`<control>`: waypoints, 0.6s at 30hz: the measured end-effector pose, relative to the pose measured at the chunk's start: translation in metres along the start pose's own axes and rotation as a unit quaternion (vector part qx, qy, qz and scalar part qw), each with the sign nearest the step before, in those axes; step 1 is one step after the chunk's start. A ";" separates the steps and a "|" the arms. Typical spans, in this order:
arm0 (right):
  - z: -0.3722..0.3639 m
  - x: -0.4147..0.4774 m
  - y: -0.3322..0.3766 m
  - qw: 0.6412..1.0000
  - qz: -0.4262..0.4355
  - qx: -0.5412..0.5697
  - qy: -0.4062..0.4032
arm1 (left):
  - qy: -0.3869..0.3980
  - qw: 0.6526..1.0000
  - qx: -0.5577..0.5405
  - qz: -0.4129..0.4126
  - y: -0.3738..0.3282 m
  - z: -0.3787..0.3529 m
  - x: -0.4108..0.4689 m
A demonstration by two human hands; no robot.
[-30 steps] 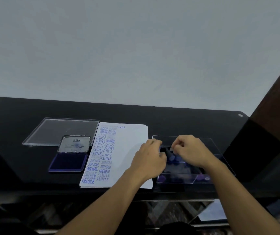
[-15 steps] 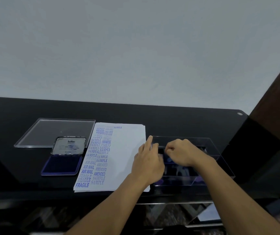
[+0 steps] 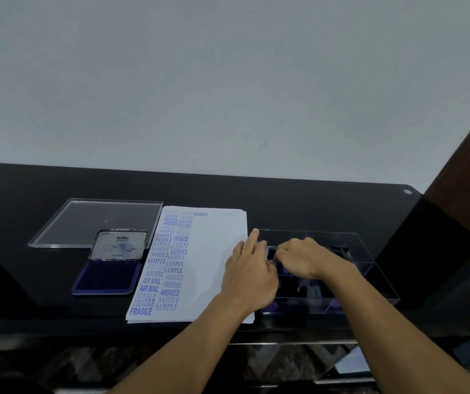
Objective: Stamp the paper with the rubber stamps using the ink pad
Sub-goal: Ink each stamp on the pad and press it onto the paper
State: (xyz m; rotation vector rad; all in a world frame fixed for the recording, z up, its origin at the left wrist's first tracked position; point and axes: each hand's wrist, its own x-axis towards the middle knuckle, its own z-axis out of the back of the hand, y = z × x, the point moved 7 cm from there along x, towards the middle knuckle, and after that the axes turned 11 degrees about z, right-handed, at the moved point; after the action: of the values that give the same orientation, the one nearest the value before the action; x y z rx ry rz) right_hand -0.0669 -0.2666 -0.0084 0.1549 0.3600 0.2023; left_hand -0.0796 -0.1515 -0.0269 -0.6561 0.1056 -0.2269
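Right hand (image 3: 305,258) curled round a stamp (image 3: 271,253) in the clear box (image 3: 313,231) beside the paper (image 3: 216,265); left hand (image 3: 249,275) alongside, grip impossible to tell. Stamp looked light and rigid: pinch the handle, avoid the inked face.

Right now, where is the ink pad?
In the head view, the open ink pad lies on the table, just left of the stamped paper and in front of the clear tray.

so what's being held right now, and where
Right hand pinches a dark stamp by its top, inside the box; left hand's hold cannot be told.
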 end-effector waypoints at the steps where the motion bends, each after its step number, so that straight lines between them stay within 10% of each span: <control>1: 0.000 -0.001 -0.001 1.000 -0.004 0.007 -0.006 | 0.005 1.000 -0.002 0.003 -0.001 0.001 0.000; 18: 0.056 -0.046 0.007 0.946 -0.015 0.183 -0.266 | -0.039 0.992 -0.118 0.020 0.021 0.077 -0.017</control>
State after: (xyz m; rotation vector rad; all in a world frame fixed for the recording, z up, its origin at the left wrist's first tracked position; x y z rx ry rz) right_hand -0.0902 -0.2766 0.0598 0.5578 -0.1452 0.0548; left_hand -0.0791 -0.0857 0.0211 -0.8967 0.0707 -0.1501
